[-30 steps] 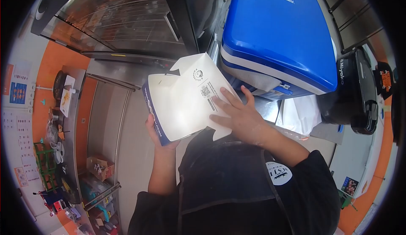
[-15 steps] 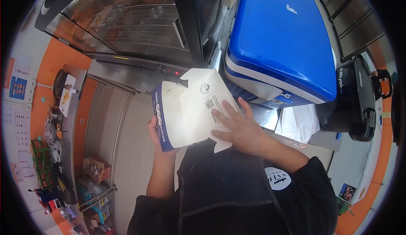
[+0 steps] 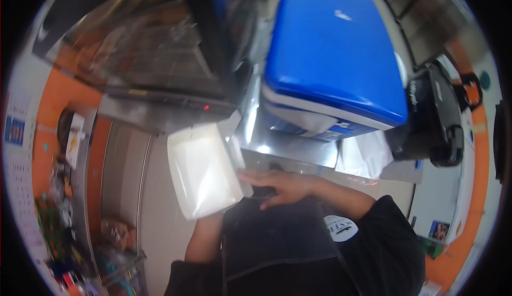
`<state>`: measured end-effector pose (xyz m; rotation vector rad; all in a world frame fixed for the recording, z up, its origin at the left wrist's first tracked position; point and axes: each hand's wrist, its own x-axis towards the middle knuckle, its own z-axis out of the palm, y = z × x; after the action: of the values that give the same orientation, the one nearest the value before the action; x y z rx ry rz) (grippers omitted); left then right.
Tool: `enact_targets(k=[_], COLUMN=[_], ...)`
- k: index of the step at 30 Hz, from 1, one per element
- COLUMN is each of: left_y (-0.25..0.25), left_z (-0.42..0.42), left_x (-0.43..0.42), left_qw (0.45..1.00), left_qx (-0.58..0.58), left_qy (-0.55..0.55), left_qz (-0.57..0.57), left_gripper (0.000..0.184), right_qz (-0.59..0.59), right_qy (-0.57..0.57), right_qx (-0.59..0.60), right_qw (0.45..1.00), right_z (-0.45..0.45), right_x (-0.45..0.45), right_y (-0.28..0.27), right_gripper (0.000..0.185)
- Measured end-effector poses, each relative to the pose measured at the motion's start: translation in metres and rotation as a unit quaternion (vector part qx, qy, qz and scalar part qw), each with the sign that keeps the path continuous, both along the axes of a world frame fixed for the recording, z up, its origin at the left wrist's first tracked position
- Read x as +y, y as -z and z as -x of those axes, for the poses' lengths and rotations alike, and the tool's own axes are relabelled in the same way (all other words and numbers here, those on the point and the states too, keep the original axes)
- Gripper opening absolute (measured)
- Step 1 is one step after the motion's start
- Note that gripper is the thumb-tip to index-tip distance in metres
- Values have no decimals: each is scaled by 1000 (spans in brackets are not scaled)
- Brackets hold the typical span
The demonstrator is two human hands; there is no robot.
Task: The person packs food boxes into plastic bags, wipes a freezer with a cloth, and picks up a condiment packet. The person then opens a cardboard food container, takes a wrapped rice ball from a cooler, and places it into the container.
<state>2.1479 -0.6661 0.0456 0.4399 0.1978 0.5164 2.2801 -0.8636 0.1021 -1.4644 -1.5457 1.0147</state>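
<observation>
A white paper food box (image 3: 204,172) is held up in front of the dark apron, its pale inside facing the camera. My left hand is hidden behind and under the box; only the forearm shows below it. At the box's right side, my right hand (image 3: 280,185) has its fingers stretched out, the fingertips by the upright lid flap (image 3: 235,154). The image is blurred, so whether those fingertips touch the flap is hard to tell.
A large blue cool box (image 3: 333,50) stands on a steel counter (image 3: 288,148). Beside it are a white plastic bag (image 3: 365,154) and a black appliance (image 3: 426,117). A glass-fronted cabinet (image 3: 144,45) is at upper left, and a side counter with shelves (image 3: 90,189) at far left.
The box has moved left and down and turned, so the lid's printed inside no longer shows. My right hand has shifted lower and left. My left hand's fingers have gone out of sight.
</observation>
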Motion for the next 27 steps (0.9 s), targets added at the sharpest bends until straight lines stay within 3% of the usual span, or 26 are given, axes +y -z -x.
enact_targets(k=[1, 3, 4, 6, 7, 8, 9, 11, 13, 15, 18, 22, 27], left_y=[-3, -8, -10, -13, -13, -12, -11, -8, -7, -6, -4, -2, 0], left_z=[0, -3, -4, -6, -6, -5, -6, -3, -6, -9, -10, -8, 4], left_x=[-1, 6, 11, 23, 27, 30, 33, 34, 34, 32, 29, 28, 33], left_qw=[1000, 1000, 1000, 999, 999, 999, 999, 998, 998, 997, 995, 994, 994], left_qx=[6, 12, 14, 19, 23, 25, 26, 33, 36, 38, 48, 48, 42], left_qy=[-4, -10, -14, -24, -28, -31, -33, -34, -31, -35, -37, -36, -51], left_qz=[-2, -7, -10, -17, -20, -24, -27, -37, -52, -65, -78, -87, -92], left_gripper=[76, 76, 76, 76, 76, 76, 76, 76, 76, 76, 76, 76, 76], right_qz=[1, 60, 25, -136, -225, -339, -318, -223, -72, -26, 61, 4, -25], right_qy=[-13, 30, 44, 157, 310, 523, 659, 768, 733, 693, 695, 683, 685], right_qx=[17, -132, -176, -7, 0, 10, -114, -115, 52, 210, 196, 302, 368], right_qw=[1000, 989, 983, 978, 924, 782, 672, 589, 675, 690, 689, 665, 628], right_z=[-4, -19, -30, -49, -56, -61, -87, -131, -178, -182, -193, -189, -200], right_x=[-6, -39, -61, -106, -137, -144, -150, -159, -188, -180, -184, -184, -181], right_y=[-3, -42, -76, -129, -134, -143, -155, -160, -124, -141, -159, -186, -183], right_gripper=[87, 91, 87, 52, 33, 27, 30, 36, 40, 41, 43, 40, 38])
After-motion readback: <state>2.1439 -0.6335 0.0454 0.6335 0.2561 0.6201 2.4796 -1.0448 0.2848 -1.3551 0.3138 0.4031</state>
